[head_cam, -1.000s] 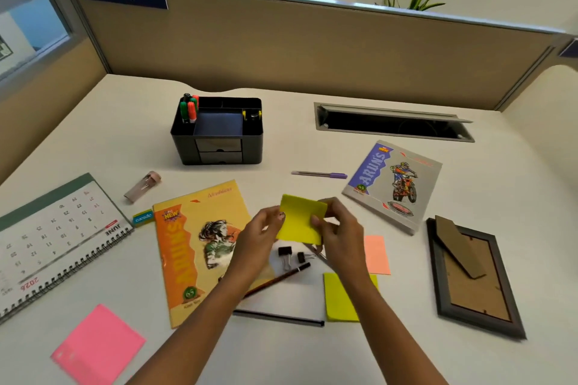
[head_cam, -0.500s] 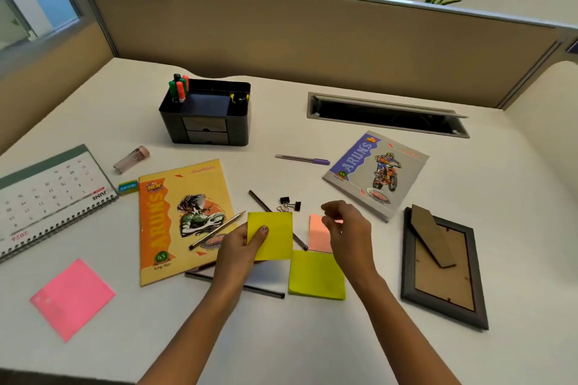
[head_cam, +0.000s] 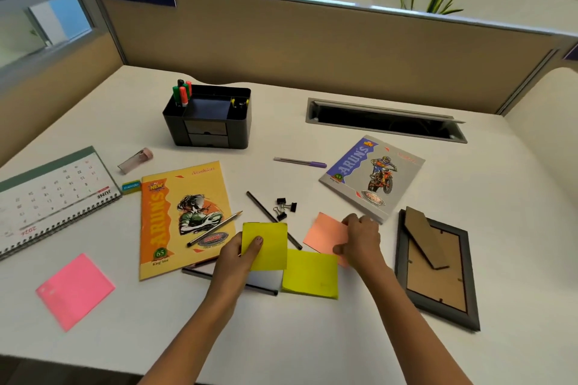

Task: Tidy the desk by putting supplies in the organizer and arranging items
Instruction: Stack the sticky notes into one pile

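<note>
At the far left of the bench [head_cam: 312,353] lies a spiral desk calendar [head_cam: 53,194], and nearer the front edge a pink sticky pad [head_cam: 75,289] sits flat by itself. Just right of the calendar are a small clear tube [head_cam: 134,160] and a green eraser [head_cam: 131,186], the eraser just beside the top corner of the yellow notebook [head_cam: 175,216]. A pencil [head_cam: 215,228] rests slanted across that notebook's lower right corner. Behind it, toward the partition, stands the black organizer [head_cam: 208,131] — markers [head_cam: 182,94] upright in its left rear compartment, the middle well showing a dark flat surface.

The left hand [head_cam: 236,262] holds a yellow sticky pad [head_cam: 269,244], fingers [head_cam: 255,248] clamped on its lower left edge with the thumb on top; the pad is raised off the bench, over a black pen [head_cam: 266,289]. A second yellow sticky pad [head_cam: 311,273] lies flat just to its right. Beyond them a dark pencil [head_cam: 266,212] lies diagonally, with binder clips [head_cam: 284,208] close beside it and a purple pen [head_cam: 300,162] farther back.

The right hand [head_cam: 362,241] rests on an orange sticky pad [head_cam: 323,233], fingers [head_cam: 350,220] curled over its right edge — whether they have pinched it, I cannot tell. Right of that sits a grey notebook [head_cam: 372,175], then a picture frame [head_cam: 438,269] lying face down.
</note>
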The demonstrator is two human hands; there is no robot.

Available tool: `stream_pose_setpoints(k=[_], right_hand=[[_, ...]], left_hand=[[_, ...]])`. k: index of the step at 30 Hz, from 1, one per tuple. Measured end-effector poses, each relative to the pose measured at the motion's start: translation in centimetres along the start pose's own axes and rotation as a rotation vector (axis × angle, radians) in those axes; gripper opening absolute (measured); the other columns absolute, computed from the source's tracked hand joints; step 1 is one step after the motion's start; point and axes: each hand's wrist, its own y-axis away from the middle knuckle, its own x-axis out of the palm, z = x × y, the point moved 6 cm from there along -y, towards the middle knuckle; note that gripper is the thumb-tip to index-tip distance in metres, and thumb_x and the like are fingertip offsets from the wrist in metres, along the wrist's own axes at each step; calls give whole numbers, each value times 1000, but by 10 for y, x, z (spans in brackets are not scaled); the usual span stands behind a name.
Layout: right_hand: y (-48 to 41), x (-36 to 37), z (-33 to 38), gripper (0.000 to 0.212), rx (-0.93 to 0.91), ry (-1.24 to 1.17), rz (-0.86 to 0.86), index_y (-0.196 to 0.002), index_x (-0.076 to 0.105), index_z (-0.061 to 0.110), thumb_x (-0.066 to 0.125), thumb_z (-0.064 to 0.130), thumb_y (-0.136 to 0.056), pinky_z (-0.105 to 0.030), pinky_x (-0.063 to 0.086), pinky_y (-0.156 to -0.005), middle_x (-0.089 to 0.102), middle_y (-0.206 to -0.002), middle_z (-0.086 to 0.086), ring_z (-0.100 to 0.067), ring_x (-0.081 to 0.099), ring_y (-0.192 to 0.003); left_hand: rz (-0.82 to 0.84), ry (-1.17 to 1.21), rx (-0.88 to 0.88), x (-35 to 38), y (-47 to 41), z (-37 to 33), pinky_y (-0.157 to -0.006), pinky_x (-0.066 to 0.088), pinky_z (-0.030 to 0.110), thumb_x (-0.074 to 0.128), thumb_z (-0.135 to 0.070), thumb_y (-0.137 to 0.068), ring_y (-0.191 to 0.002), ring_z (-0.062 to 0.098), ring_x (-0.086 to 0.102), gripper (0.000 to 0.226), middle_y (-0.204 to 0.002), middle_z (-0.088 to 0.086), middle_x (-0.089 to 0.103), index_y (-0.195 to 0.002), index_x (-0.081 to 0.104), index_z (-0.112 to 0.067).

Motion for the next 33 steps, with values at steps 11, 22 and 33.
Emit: stream_pose_setpoints(k=[11,22,33], right_hand=[[59,-36,20,14,107,-1114,-351,-107,53,19,52,12,-95,-32,54,-62,61,-100,-7,-23,63,-83],[97,15,110,21,79,-1725,-3,-112,59,10,58,8,-91,-38,57,-79,70,-105,-9,-26,67,-99],[96,24,124,43,74,-1434,104,-119,52,26,62,6,-82,-24,51,-80,67,-108,2,-16,62,-100]], left_hand=[[52,421,-118,9,-5,-15,-88,47,37,35,-13,-100,-93,19,60,22,-102,3,64,-103,56,-19],[-41,417,-12,9,-11,-36,-78,49,38,33,-18,-102,-91,24,61,21,-105,11,63,-113,51,-18],[-148,444,90,-2,-12,-35,-68,56,29,49,-9,-95,-97,17,62,33,-107,-2,66,-121,41,-28]])
